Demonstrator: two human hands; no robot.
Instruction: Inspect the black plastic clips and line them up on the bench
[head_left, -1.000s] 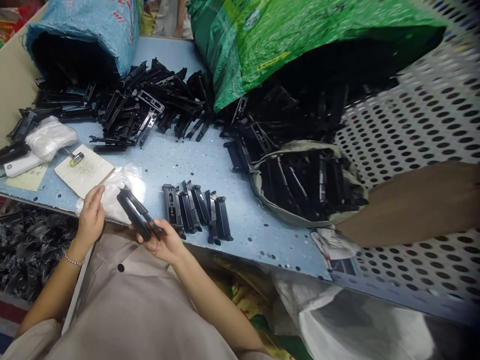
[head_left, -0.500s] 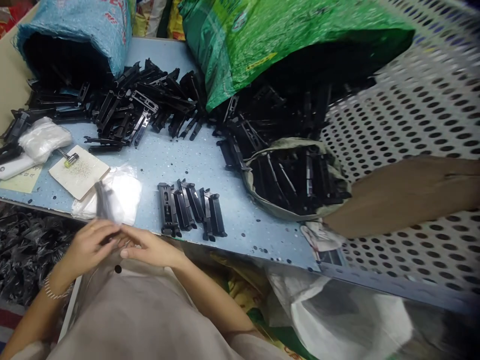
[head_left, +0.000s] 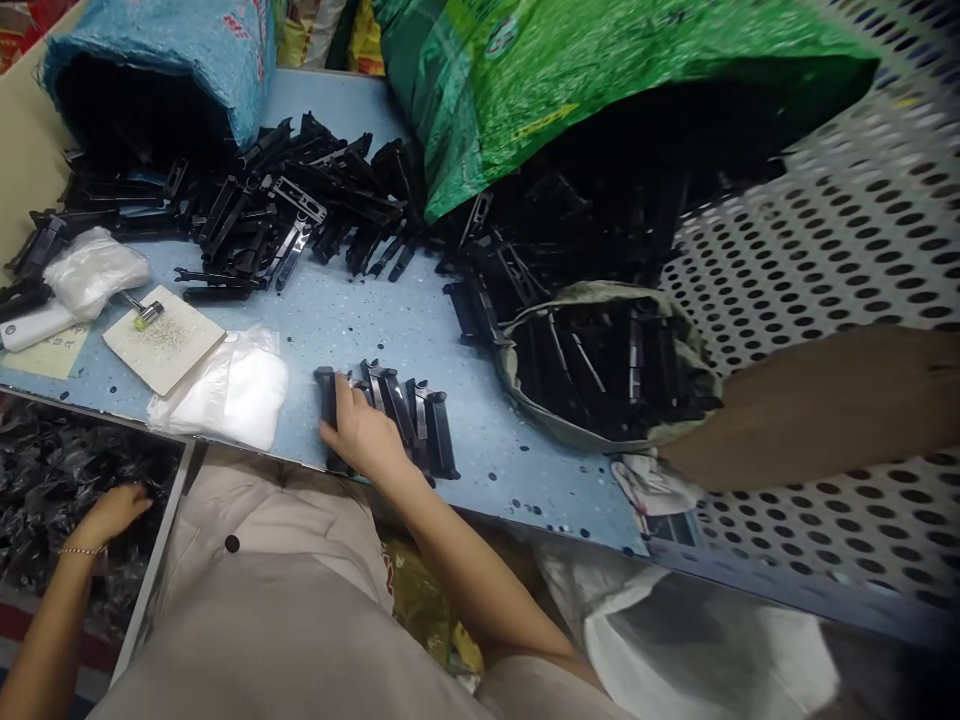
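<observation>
Right hand (head_left: pixel 362 432) lies on the near-left end of the row of black clips (head_left: pixel 405 420), fingers curled over the leftmost one; their long axes point away from it. Left hand (head_left: pixel 112 510) is well apart, down in the bin of black parts (head_left: pixel 52 470); grip unclear.

A light blue speckled tabletop (head_left: pixel 375 310) fills the middle of the view, its near edge running from lower left to lower right. On the right stands a white perforated metal panel (head_left: pixel 840 260), dotted with oval holes, with a plain brown board (head_left: pixel 825 400) lying across it. At the far left edge a beige surface (head_left: pixel 22 170) rises beside the table. Light is even and soft, with deep shade inside the sacks at the back.
</observation>
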